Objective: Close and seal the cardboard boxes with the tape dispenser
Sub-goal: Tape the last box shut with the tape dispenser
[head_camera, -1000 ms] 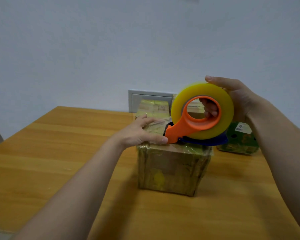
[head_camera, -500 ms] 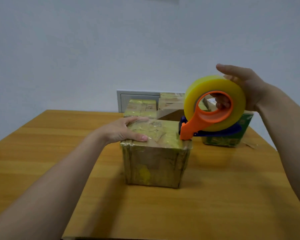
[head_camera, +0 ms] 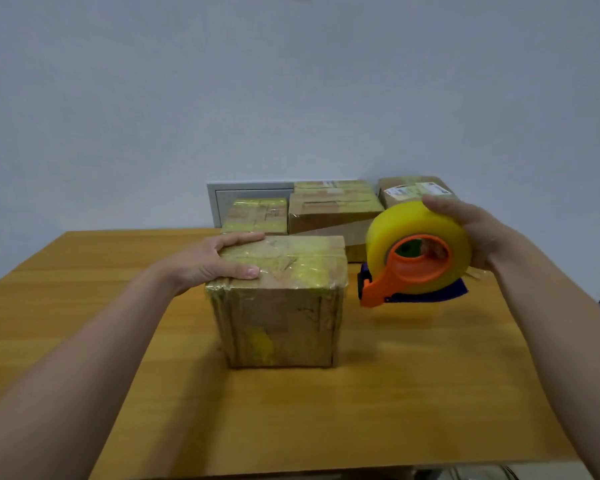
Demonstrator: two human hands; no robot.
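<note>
A small cardboard box (head_camera: 281,323), wrapped in yellowish clear tape with its flaps closed, stands in the middle of the wooden table (head_camera: 395,393). My left hand (head_camera: 215,261) lies flat on the box's top left corner, pressing it down. My right hand (head_camera: 478,233) grips the tape dispenser (head_camera: 416,258), an orange and blue frame carrying a thick yellow tape roll. The dispenser hangs in the air just right of the box, its orange tip level with the box's top right edge and apart from it.
Several other taped cardboard boxes (head_camera: 333,209) stand along the table's far edge against the grey wall, one with a white label (head_camera: 413,190). A grey wall panel (head_camera: 250,199) sits behind them. The table's near edge runs along the bottom of the view.
The dispenser has come off the box's top right edge and moved right and slightly down. My left hand stays pressed on the box's top.
</note>
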